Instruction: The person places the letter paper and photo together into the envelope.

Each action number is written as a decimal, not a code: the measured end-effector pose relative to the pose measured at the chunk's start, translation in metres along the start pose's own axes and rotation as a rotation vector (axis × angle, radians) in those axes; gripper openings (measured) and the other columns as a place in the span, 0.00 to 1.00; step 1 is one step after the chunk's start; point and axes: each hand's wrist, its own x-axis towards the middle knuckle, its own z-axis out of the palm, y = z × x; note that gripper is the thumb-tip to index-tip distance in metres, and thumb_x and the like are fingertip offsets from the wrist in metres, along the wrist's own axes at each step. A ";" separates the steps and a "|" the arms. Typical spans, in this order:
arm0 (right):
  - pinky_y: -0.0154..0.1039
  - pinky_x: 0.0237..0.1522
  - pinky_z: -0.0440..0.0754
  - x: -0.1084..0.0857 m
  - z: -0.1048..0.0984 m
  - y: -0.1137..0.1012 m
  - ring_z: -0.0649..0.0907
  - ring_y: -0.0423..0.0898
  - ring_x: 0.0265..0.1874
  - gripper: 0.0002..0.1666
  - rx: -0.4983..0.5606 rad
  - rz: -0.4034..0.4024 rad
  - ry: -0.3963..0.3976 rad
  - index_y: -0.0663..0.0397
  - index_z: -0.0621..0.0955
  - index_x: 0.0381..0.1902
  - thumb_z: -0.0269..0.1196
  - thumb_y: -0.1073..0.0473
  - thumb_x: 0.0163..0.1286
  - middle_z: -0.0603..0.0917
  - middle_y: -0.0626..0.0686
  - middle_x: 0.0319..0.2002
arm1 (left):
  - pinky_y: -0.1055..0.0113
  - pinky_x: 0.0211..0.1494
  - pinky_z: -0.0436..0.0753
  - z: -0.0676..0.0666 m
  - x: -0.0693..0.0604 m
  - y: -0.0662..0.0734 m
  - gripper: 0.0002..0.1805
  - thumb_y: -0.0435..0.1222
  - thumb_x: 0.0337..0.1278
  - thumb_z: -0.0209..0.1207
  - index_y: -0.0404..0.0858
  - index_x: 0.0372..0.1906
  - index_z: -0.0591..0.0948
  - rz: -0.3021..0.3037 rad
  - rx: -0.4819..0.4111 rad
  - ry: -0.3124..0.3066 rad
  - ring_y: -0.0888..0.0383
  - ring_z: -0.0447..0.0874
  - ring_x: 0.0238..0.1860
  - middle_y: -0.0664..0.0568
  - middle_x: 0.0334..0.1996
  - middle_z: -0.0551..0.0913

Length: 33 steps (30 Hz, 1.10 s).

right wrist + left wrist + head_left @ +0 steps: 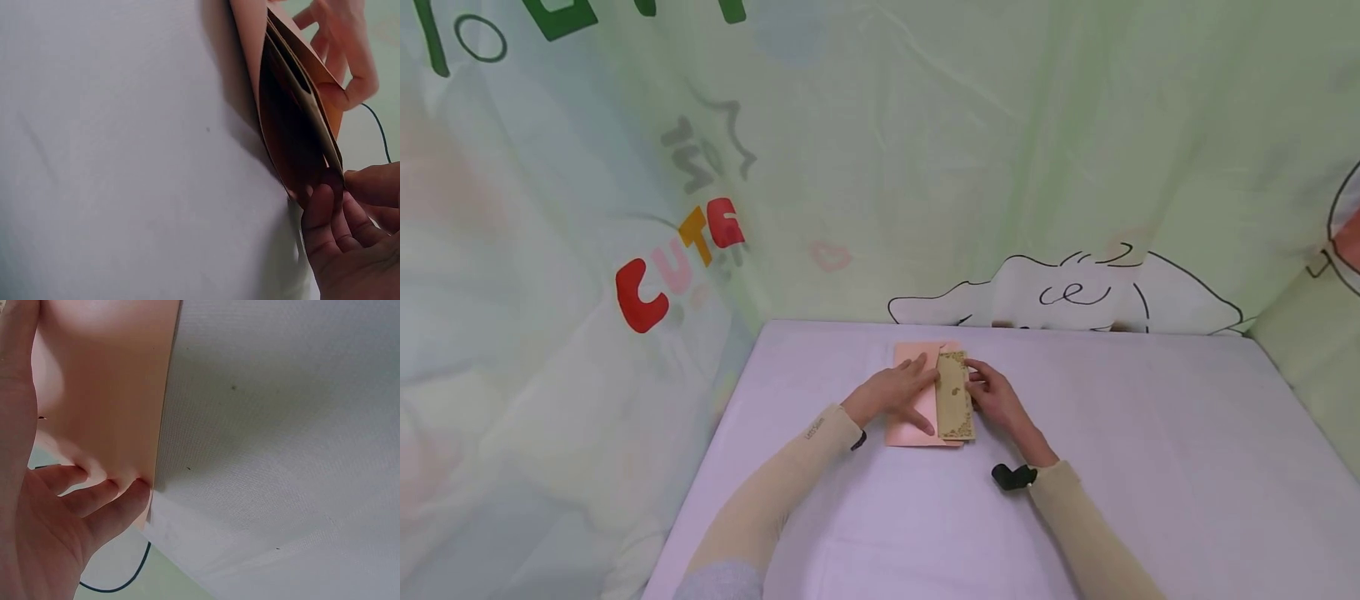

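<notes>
A pink envelope (pixel 898 438) lies on the table, with a tan card (pixel 953 404) with an ornate printed border jutting from its right side. My left hand (pixel 891 392) rests with spread fingers on the envelope. In the left wrist view, several fingertips of that left hand (pixel 56 519) press into the pink paper (pixel 112 394) near its edge. My right hand (pixel 997 402) pinches the card's right edge. The right wrist view looks into the gaping mouth of the envelope (pixel 250 44); there my right hand (pixel 359 250) has thumb and fingers on either side of the folded card (pixel 320 122).
A pale lilac cloth covers the table (pixel 1150 467). Behind it hangs a light green curtain (pixel 925 167) with printed drawings, and another curtain with coloured letters (pixel 642 296) stands at the left. A black strap-mounted piece (pixel 1013 477) sits at the right wrist.
</notes>
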 end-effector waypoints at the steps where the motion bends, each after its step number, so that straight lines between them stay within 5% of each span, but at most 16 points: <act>1: 0.38 0.42 0.82 0.000 0.002 -0.001 0.82 0.54 0.47 0.29 -0.002 0.003 -0.001 0.57 0.63 0.75 0.51 0.64 0.79 0.77 0.67 0.59 | 0.47 0.70 0.72 0.000 0.000 0.000 0.59 0.75 0.40 0.63 0.54 0.76 0.57 -0.001 0.003 0.001 0.40 0.55 0.79 0.41 0.82 0.45; 28: 0.42 0.46 0.83 0.010 0.033 -0.016 0.85 0.55 0.46 0.30 -0.109 -0.073 -0.001 0.66 0.65 0.72 0.57 0.62 0.77 0.83 0.65 0.51 | 0.47 0.70 0.72 0.006 0.000 -0.003 0.64 0.76 0.40 0.60 0.58 0.81 0.47 -0.006 0.003 -0.005 0.41 0.52 0.80 0.42 0.82 0.41; 33: 0.41 0.46 0.83 0.013 0.036 -0.018 0.85 0.54 0.46 0.31 -0.109 -0.063 -0.004 0.66 0.65 0.72 0.58 0.63 0.76 0.82 0.64 0.52 | 0.46 0.68 0.75 0.005 0.000 -0.004 0.61 0.77 0.40 0.59 0.57 0.79 0.51 0.011 0.024 0.010 0.40 0.54 0.79 0.41 0.82 0.43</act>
